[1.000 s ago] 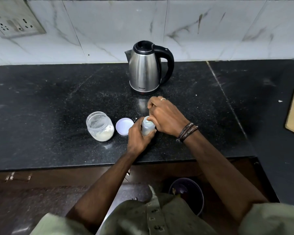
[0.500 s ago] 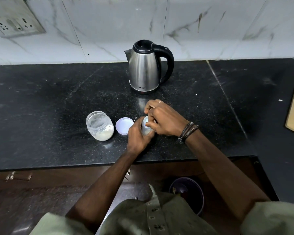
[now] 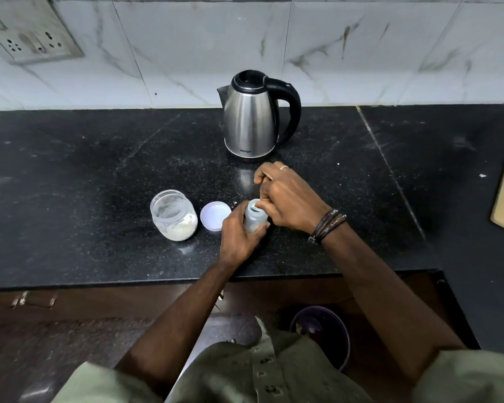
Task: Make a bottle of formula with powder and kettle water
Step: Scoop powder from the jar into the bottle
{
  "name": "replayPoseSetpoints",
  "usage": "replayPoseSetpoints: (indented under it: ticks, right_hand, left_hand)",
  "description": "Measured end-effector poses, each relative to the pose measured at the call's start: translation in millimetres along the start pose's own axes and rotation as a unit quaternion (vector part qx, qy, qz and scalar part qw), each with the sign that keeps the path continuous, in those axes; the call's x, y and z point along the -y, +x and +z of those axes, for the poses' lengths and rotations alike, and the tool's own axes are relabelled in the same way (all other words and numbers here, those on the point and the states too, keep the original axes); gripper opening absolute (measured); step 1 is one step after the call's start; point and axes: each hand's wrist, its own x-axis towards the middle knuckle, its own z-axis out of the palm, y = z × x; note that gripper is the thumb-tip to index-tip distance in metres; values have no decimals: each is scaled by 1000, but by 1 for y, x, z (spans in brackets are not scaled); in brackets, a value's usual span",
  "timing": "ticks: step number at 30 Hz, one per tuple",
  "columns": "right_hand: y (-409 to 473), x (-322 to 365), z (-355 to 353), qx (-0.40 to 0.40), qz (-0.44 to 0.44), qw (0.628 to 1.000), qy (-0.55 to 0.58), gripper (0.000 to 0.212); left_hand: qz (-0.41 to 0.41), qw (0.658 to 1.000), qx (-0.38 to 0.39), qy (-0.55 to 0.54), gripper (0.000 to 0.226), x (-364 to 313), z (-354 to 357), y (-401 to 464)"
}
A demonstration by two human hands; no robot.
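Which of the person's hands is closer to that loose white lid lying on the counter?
The left hand. It grips the bottle right beside the white lid. The right hand works at the bottle's mouth, on the far side from the lid.

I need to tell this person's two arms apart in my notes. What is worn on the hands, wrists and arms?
The right hand has a thin pale ring on one finger and several dark cord bracelets stacked at the wrist. The left hand shows none. Both forearms are bare, with olive-green sleeves pushed up near the elbows.
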Motion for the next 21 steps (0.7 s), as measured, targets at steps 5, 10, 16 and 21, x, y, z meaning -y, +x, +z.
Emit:
replayPoseSetpoints:
  ticks: [5, 10, 16, 21]
  right_hand:
    - [-4, -2, -3, 34, 17, 997, 65, 23]
    - [-3, -16, -20, -32, 74, 992, 95, 20]
    - [4, -27, -32, -127, 145, 968, 159, 24]
    - [26, -17, -19, -142, 182, 948, 218, 24]
  left_hand:
    - [-3, 1000, 3, -22, 43, -4, -1, -2]
    - [-26, 999, 2, -31, 57, -2, -1, -1]
    - [-42, 998, -11, -45, 55, -6, -2, -1]
    - [-66, 997, -7, -46, 74, -5, -3, 0]
